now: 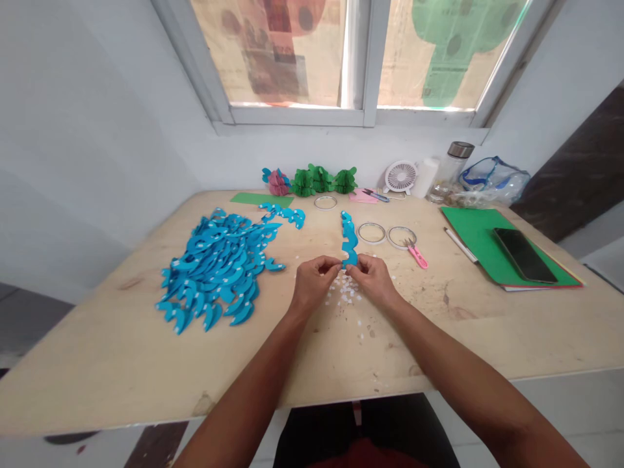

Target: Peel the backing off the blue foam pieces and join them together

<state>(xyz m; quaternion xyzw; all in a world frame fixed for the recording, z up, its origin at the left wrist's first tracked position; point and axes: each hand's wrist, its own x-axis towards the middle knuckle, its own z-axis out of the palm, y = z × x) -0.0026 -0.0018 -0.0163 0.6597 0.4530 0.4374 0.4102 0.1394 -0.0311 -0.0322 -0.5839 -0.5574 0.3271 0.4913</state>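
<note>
I'm working at the near end of a blue paper strip (350,239), my left hand (312,281) and right hand (376,279) each pinching it between thumb and fingertips. As I judge it, this close work calls for a light, even grip. The strip runs from my fingertips toward the table's (146,377) far edge. White paper bits (347,290) lie just below my fingers; the blue pile (214,266) sits toward the left edge.

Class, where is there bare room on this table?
Bare wood lies between the blue pile and left hand, and between the pile and near table edge. Crowded: around the white scraps and along the wall.
</note>
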